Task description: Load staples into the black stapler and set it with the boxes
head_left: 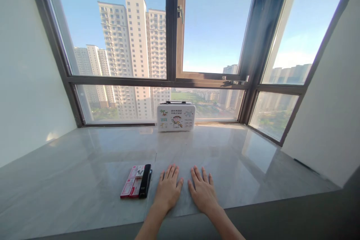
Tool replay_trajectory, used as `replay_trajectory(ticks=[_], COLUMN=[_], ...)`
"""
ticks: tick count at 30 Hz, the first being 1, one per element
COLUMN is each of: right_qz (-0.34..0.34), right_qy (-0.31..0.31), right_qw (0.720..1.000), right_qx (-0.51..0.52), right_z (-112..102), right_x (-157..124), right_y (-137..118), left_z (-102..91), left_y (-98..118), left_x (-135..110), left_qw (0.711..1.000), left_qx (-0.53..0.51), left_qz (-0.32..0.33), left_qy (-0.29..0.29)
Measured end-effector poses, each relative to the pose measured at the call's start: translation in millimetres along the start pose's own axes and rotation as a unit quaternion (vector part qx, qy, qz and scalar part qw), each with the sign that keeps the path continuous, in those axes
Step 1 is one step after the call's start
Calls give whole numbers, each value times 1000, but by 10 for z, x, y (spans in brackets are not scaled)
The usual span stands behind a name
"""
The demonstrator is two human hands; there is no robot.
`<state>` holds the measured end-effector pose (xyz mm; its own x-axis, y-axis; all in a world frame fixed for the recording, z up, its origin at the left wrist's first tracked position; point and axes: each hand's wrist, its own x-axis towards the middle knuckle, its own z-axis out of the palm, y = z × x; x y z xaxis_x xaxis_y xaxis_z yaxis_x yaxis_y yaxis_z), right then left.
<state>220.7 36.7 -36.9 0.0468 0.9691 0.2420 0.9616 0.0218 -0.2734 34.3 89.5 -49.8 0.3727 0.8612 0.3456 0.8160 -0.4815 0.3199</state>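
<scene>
My left hand (168,189) lies flat on the grey marble sill, palm down with fingers spread. Beside it, my right hand (203,190) rests the same way, and neither holds anything. Just left of my left hand lies a black stapler (144,182), pointing away from me. Against its left side sit several small red and white boxes (128,187), one of them a white box with a dark staple-like picture (140,171). Farther back, a white case (176,118) with a black handle and cartoon prints stands upright near the window.
The marble sill (84,180) has its front edge close to my wrists. Dark window frames (120,81) rise behind the case, with a handle (180,13) on one pane. White walls (25,63) close in both sides. A thin dark strip (306,165) lies at the right wall.
</scene>
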Motion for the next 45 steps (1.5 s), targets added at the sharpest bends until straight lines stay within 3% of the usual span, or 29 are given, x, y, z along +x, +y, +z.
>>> replay_trajectory(ticks=[23,34,42,45], right_qz=[3,1,5,7], right_qy=[-11,-9,-13,-15], right_qw=[999,999,999,999], right_qx=[-44,-38,-33,-33], right_z=[9,1,-12,-30], right_x=[-30,-44,-38,-42], right_y=[-91,-93,-94,-105], left_z=[-71,-87,-186,-269], left_y=[109,109,171,234], left_x=[-76,-94,-59,-160], left_qw=[995,995,995,994], left_qx=[88,83,83,64], left_qz=[-44,-45,-49,-48], left_qy=[-22,-17,-41,-71])
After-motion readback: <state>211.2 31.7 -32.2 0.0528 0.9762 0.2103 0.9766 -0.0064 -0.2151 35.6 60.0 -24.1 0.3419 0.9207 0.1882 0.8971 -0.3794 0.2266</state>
